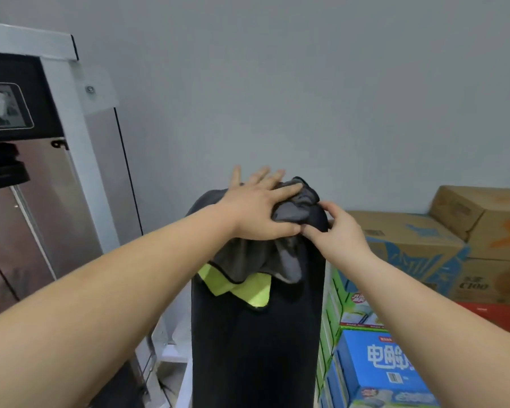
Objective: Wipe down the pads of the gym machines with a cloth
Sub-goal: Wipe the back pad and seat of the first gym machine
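A tall black back pad of a gym machine stands upright in the middle. A grey cloth with a yellow-green underside is bunched over the pad's top and hangs down its front. My left hand lies flat on the cloth at the pad's top, fingers spread, thumb pressed against the lower fold. My right hand is at the pad's top right edge, thumb and fingertips pinching a fold of the cloth beside my left thumb.
The machine's white frame and clear weight-stack shield stand at the left. Stacked cardboard boxes and blue drink cartons crowd the right side against the grey wall.
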Tool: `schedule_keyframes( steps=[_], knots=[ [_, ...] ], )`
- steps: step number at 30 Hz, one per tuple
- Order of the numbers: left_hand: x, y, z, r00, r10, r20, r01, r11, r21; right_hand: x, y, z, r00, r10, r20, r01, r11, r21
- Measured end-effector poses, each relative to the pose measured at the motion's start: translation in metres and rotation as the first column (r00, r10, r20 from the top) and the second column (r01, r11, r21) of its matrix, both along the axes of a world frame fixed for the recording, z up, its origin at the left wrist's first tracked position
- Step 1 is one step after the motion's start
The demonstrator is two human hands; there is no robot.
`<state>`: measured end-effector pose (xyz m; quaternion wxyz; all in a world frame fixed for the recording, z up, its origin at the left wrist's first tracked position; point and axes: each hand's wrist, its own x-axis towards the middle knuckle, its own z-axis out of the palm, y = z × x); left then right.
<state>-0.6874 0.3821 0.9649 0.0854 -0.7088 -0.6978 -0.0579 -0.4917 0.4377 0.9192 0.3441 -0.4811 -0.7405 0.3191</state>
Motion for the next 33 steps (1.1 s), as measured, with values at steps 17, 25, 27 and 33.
schedule_keyframes(
  steps=[17, 25, 27, 33],
  knots=[
    [0.118, 0.046, -0.053, 0.953, 0.046, -0.3, 0.05, 0.951, 0.306, 0.075, -0.007, -0.05, 0.848, -0.366, -0.382, 0.217, 0.899, -0.379],
    [0.124, 0.006, -0.129, 0.856, -0.283, -0.434, 0.368, 0.922, 0.124, 0.082, -0.049, -0.103, 0.854, -0.412, -0.316, 0.275, 0.875, -0.397],
    [0.134, -0.012, -0.172, 0.83, -0.316, -0.459, 0.352, 0.936, -0.008, 0.078, -0.062, -0.122, 0.854, -0.423, -0.302, 0.285, 0.867, -0.41],
    [0.155, -0.043, -0.284, 0.784, -0.383, -0.488, 0.274, 0.92, -0.281, 0.076, -0.107, -0.208, 0.855, -0.478, -0.199, 0.332, 0.801, -0.498]
  ],
)
